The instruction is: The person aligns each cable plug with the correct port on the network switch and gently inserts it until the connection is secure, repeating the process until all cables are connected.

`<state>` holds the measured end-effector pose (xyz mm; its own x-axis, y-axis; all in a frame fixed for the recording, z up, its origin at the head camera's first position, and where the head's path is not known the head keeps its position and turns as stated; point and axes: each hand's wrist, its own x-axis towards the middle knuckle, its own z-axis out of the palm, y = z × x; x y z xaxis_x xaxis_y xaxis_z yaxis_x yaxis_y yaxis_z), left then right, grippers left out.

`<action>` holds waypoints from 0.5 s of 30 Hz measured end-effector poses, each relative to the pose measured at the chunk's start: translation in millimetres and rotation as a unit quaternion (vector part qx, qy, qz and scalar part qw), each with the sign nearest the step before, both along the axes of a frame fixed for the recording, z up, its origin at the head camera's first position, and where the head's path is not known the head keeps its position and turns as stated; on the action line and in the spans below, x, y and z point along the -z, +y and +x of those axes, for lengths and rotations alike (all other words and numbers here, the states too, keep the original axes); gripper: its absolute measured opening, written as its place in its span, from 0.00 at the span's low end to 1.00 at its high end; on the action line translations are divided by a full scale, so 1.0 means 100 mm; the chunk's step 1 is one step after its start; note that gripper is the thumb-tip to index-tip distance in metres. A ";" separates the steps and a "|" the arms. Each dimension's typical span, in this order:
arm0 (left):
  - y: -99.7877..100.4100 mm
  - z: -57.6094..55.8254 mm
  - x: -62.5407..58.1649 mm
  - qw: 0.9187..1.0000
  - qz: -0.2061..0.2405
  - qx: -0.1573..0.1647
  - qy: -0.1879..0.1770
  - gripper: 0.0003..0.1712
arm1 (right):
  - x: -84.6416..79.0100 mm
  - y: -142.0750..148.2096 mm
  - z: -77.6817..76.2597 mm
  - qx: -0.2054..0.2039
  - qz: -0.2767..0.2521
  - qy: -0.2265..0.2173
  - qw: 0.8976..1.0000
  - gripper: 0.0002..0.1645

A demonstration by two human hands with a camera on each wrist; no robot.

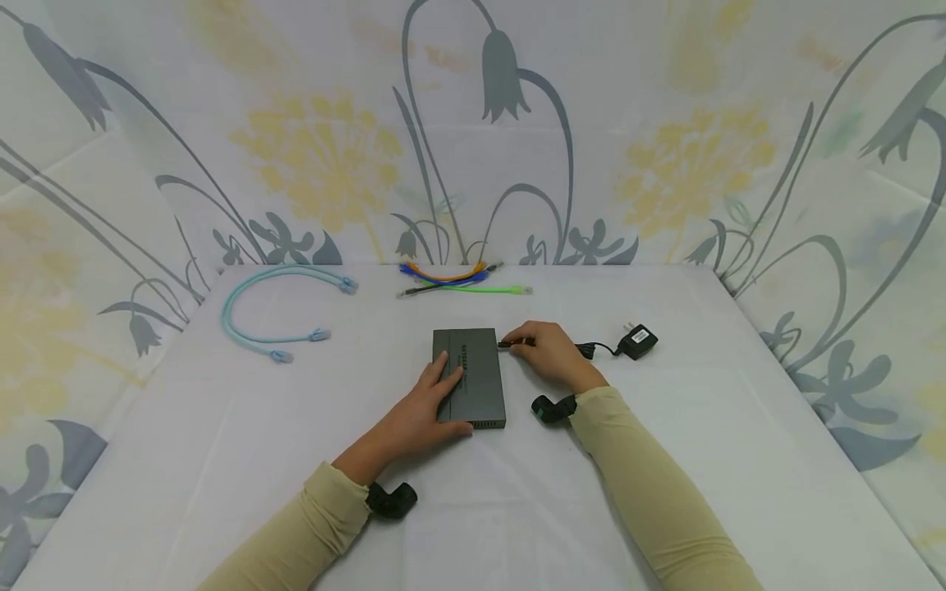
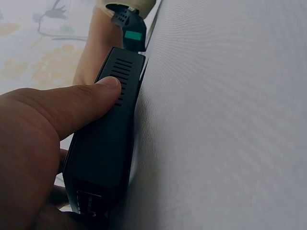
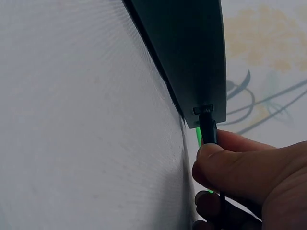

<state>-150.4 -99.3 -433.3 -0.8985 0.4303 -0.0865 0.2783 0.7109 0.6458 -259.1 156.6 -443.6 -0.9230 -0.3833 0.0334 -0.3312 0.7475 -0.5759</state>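
Observation:
A dark grey network switch (image 1: 480, 390) lies flat on the white-covered table. My left hand (image 1: 423, 414) holds it from the left, fingers spread over its top. In the left wrist view the thumb (image 2: 103, 93) presses on the switch's slotted side (image 2: 96, 148). With thumb and fingers, my right hand (image 1: 550, 353) pinches a black power plug (image 3: 208, 130). The plug's tip is at the socket (image 3: 196, 110) in the switch's side; how deep it sits I cannot tell. Its cord (image 1: 604, 349) runs right to a black power adapter (image 1: 637, 341).
Light blue network cables (image 1: 281, 356) lie curved at the back left. Behind the switch is a small pile of short cables (image 1: 480, 287) in orange, blue, black and green. A flower-patterned cloth (image 1: 517, 164) hangs around the table's back and sides.

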 end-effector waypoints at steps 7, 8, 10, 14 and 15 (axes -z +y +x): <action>0.00 0.01 0.00 1.000 0.000 -0.001 0.002 0.51 | 0.00 -0.01 -0.03 0.005 -0.002 0.006 1.000 0.13; 0.00 0.01 0.00 1.000 0.000 -0.001 0.003 0.51 | 0.00 -0.01 -0.03 0.007 -0.002 0.007 1.000 0.13; 0.00 0.01 0.00 1.000 0.001 0.000 0.002 0.51 | 0.00 -0.01 -0.02 0.011 -0.004 0.007 1.000 0.12; 0.01 0.01 -0.01 1.000 0.002 0.000 0.002 0.50 | 0.00 -0.02 -0.02 0.019 -0.012 0.009 1.000 0.12; 0.01 0.01 -0.01 1.000 0.003 0.000 0.001 0.50 | 0.00 -0.02 -0.01 0.022 -0.014 0.010 1.000 0.11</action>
